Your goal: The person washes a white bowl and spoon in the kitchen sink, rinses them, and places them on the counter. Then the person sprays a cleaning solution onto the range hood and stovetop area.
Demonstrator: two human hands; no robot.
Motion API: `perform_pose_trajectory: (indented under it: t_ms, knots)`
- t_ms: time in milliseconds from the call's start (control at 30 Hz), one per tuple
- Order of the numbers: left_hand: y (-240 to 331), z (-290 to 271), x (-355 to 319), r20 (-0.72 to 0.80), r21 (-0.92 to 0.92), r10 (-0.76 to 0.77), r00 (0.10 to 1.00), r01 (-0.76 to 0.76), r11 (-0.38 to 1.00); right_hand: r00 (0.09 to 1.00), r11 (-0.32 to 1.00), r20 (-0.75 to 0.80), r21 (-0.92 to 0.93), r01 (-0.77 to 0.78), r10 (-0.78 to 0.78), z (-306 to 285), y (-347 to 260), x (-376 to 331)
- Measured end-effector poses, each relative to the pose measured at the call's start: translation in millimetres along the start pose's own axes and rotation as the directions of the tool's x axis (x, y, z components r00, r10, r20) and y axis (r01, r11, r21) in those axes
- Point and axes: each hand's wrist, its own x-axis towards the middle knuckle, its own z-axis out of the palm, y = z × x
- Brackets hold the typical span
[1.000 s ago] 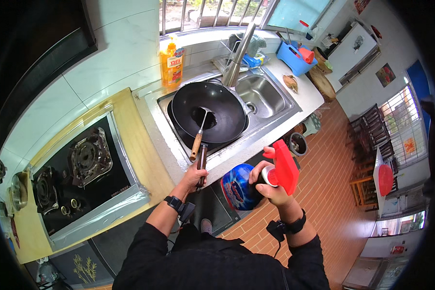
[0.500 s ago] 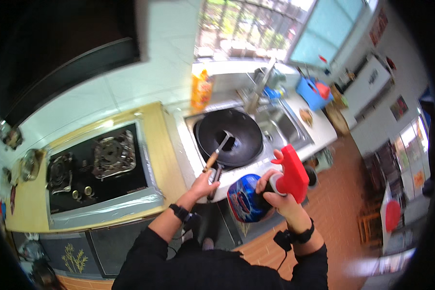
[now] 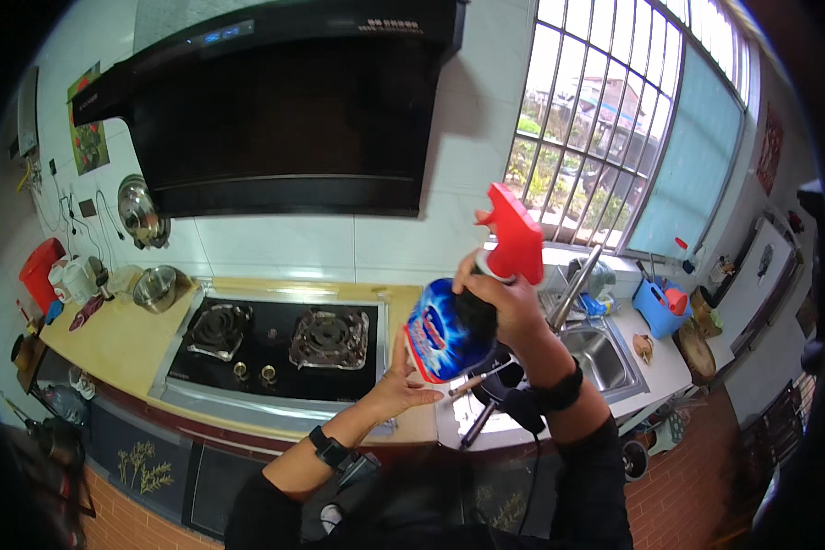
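the right hand [image 3: 504, 298] is clenched around the neck of a blue spray bottle [image 3: 449, 330], red trigger at twelve o'clock, lifted above the tabletop [image 3: 128, 344]. the left hand [image 3: 401, 390] is spread open under its base, likely steadying it. the gas hob [image 3: 280, 344] sits at nine o'clock.

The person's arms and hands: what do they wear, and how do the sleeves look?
Both hands are bare, no gloves. The left hand has a dark watch or band on its wrist, with a black sleeve pushed up the forearm. The right hand has a wide black wristband; its black sleeve begins further down the forearm.
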Motion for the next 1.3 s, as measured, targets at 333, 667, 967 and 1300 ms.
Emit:
perform_pose_trajectory:
  t_ms: [333,667,967,1300]
  knots:
    - [91,-141,-5,-0.14,-0.214,0.199,0.97,-0.226,0.95,0.983,0.983,-0.013,-0.033,0.182,-0.183,140,1,108]
    - [89,-214,-8,-0.038,-0.104,0.057,0.998,-0.061,0.993,0.992,0.995,-0.077,-0.02,0.098,-0.099,148,50,155]
    - [99,-278,-30,-0.158,-0.067,-0.02,0.987,0.01,0.998,0.963,0.973,-0.136,-0.023,0.232,-0.233,109,61,192]
    - [97,-284,-43,-0.204,-0.073,-0.092,0.975,0.079,0.994,0.967,0.961,-0.053,-0.14,0.238,-0.248,95,84,201]
